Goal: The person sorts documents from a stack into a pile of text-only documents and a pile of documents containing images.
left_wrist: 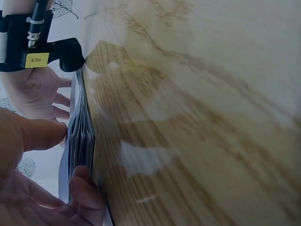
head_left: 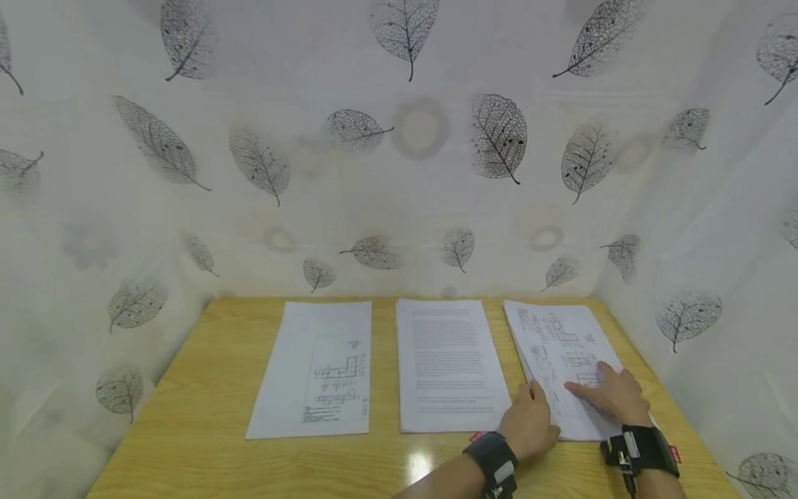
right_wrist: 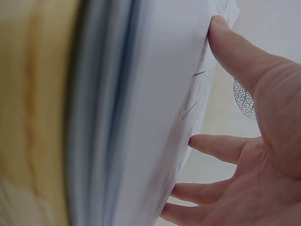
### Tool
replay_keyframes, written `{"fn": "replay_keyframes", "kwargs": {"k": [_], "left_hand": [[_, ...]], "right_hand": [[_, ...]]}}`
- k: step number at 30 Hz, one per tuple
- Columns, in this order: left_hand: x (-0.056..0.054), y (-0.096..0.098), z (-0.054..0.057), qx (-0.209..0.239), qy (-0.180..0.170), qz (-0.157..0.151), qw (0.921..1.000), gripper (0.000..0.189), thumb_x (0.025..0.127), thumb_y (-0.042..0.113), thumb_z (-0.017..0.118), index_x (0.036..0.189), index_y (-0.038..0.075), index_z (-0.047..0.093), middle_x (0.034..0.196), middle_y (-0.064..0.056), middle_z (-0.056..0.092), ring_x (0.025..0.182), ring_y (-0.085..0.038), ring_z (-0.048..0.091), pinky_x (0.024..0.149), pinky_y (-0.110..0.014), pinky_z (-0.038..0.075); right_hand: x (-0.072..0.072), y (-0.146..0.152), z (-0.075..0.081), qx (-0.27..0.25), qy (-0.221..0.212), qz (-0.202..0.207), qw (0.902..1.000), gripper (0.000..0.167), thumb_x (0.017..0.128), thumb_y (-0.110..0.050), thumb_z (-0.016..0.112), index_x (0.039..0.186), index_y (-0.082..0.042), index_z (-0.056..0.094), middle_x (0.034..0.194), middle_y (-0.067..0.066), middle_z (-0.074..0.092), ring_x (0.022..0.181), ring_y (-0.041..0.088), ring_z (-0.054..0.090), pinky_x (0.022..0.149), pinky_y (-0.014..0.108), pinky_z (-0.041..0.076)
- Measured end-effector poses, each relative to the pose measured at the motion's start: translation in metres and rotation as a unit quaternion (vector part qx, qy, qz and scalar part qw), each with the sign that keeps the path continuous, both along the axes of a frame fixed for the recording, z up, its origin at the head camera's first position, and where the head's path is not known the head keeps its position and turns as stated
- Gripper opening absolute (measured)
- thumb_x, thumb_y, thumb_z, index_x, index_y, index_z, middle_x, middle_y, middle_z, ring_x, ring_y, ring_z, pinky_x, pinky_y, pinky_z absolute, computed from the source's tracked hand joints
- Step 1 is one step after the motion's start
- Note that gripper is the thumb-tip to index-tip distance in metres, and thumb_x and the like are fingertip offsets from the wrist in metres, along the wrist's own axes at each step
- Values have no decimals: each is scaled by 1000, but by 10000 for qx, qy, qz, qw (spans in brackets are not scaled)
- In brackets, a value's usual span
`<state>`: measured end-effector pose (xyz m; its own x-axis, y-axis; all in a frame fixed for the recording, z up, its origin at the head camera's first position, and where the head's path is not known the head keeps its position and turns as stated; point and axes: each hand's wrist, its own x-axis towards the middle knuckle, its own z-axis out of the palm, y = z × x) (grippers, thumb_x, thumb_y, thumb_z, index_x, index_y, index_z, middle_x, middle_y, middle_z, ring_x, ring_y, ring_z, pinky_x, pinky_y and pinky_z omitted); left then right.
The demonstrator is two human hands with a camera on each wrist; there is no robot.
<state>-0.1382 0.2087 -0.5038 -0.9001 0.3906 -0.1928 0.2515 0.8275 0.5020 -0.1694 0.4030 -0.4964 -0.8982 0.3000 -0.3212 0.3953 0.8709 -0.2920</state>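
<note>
A stack of paper sheets (head_left: 548, 346) printed with line drawings lies on the right of the table. My left hand (head_left: 528, 423) grips its near left corner, with fingers along the left side and the thumb by the front edge. In the left wrist view, the thumb (left_wrist: 44, 134) is at the top sheets and a curled finger (left_wrist: 87, 193) is against the layered page edges. My right hand (head_left: 614, 395) rests on top of the stack with fingers spread. From the right wrist, its thumb (right_wrist: 235, 52) and straight fingertips touch the drawn page.
A stack of text pages (head_left: 445, 367) lies in the middle of the wooden table (head_left: 199, 402). Farther left is white paper with a drawing (head_left: 324, 367). Leaf-patterned curtains (head_left: 312, 229) enclose the back and sides. Both wrists carry black camera straps (head_left: 492, 461).
</note>
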Motion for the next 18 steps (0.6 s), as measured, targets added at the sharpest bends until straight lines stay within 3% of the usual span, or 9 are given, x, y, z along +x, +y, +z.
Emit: {"fn": "replay_keyframes", "kwargs": {"k": [5, 9, 12, 18], "left_hand": [[-1, 0, 0, 409, 210, 109, 9989, 61, 82, 47, 66, 134, 25, 44, 116, -1, 46, 75, -11, 49, 53, -25, 40], [-7, -1, 1, 986, 60, 228, 9949, 45, 87, 50, 57, 124, 24, 54, 103, -2, 47, 73, -10, 45, 51, -24, 37], [-13, -1, 1, 1362, -114, 338, 9900, 35, 88, 46, 57, 113, 23, 63, 95, -1, 49, 70, -9, 43, 50, -23, 36], [-18, -2, 2, 1508, 74, 373, 9878, 14, 89, 29, 58, 86, 20, 69, 78, 4, 51, 74, -8, 41, 56, -21, 32]], "right_hand": [[0, 2, -2, 29, 54, 44, 10000, 125, 65, -81, 56, 140, 13, 20, 131, 47, 22, 115, 62, 28, 86, 73, 29], [0, 1, -1, 16, 73, 40, 10000, 125, 66, -81, 56, 140, 13, 20, 130, 47, 22, 115, 62, 28, 86, 73, 29], [0, 1, 0, -21, 76, 8, 10000, 125, 66, -80, 56, 140, 13, 19, 130, 47, 20, 115, 61, 26, 88, 73, 27], [2, 1, -3, -69, 125, -81, 9999, 120, 69, -79, 54, 141, 11, 20, 131, 46, 18, 117, 59, 24, 88, 73, 26]]}}
